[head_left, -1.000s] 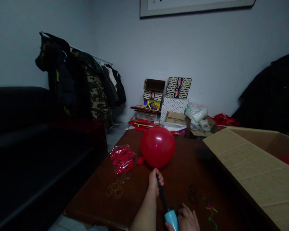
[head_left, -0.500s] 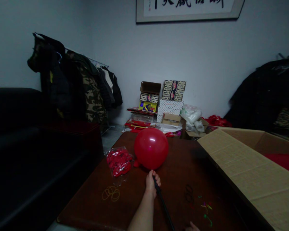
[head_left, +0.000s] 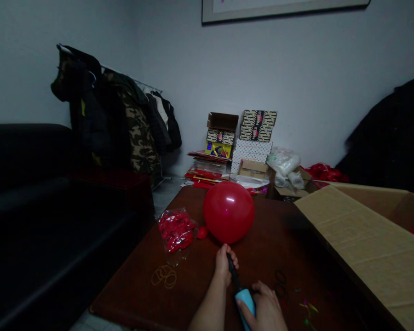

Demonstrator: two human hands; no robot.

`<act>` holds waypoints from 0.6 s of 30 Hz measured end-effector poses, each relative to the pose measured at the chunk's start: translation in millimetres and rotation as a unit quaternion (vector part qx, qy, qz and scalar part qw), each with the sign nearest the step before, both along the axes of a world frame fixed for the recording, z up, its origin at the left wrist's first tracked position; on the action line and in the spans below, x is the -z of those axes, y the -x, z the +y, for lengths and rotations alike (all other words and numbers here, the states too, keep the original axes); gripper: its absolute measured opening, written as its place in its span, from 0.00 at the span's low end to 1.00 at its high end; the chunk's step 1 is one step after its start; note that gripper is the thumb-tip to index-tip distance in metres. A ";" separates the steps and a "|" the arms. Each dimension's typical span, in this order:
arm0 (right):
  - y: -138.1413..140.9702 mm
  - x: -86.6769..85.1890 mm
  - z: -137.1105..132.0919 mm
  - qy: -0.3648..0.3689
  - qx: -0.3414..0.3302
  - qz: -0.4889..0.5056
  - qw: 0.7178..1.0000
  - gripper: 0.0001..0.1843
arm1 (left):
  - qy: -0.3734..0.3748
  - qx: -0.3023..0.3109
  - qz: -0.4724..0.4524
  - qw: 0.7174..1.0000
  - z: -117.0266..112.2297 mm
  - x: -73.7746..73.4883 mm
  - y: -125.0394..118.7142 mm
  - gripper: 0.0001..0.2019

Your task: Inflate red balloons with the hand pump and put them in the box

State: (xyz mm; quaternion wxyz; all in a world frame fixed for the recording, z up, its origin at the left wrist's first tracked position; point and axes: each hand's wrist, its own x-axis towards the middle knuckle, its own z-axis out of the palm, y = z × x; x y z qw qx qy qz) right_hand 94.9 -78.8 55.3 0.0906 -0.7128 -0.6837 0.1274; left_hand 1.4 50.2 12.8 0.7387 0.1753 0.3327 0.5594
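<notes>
- Red balloon (head_left: 228, 211) — light, soft, burstable; rests on worktop (head_left: 193, 294).
- Left hand (head_left: 224, 264) pinched shut on balloon's neck — the safest hold.
- Right hand (head_left: 265, 310), behind balloon, clamped on pump (head_left: 243, 301).

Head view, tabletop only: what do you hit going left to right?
Yellow rubber bands → clear plastic bag of red balloons → inflated red balloon → dark rubber bands → open brown cardboard box.
</notes>
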 end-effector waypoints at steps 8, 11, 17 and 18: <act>12.9 -1.3 17.5 -0.032 0.020 0.017 0.999 0.28 | -0.001 -0.003 0.008 1.000 1.8 1.7 -2.3 0.19; 9.4 3.0 9.2 -0.030 0.018 0.004 0.999 0.28 | -0.015 -0.009 0.020 1.000 -0.4 0.5 -3.4 0.18; -4.2 22.1 -16.0 0.000 -0.009 -0.043 0.999 0.26 | -0.019 -0.010 0.019 1.000 -2.8 -0.4 -2.2 0.15; -7.0 28.8 -21.3 -0.003 -0.007 -0.059 0.998 0.23 | -0.019 -0.009 0.017 1.000 -2.6 -0.1 -1.9 0.14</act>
